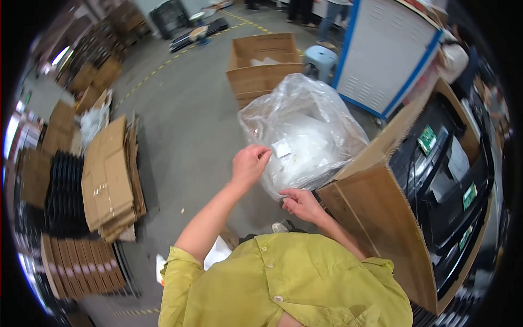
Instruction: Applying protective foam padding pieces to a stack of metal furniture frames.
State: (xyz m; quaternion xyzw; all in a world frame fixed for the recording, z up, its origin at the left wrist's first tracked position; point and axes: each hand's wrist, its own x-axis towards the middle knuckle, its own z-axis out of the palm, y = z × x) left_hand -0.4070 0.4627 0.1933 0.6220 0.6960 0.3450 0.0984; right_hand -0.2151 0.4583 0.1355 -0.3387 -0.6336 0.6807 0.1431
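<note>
both your hands on the clear plastic bag [305, 131]
your left hand [249, 163] pinches its upper film; your right hand [301, 203] grips its lower edge beside the open cardboard box [376, 218].

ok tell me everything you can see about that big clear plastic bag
The clear plastic bag is large, thin, crinkled and glossy, puffed into a rounded heap on the grey floor. It looks stuffed with whitish, translucent wrapping; the exact contents cannot be told. A small white label shows on its near face. The left hand pinches its near side with the fingers, and the right hand grips its lower edge. It sits between an open cardboard box behind it and a big carton whose flap it seems to touch.
</note>
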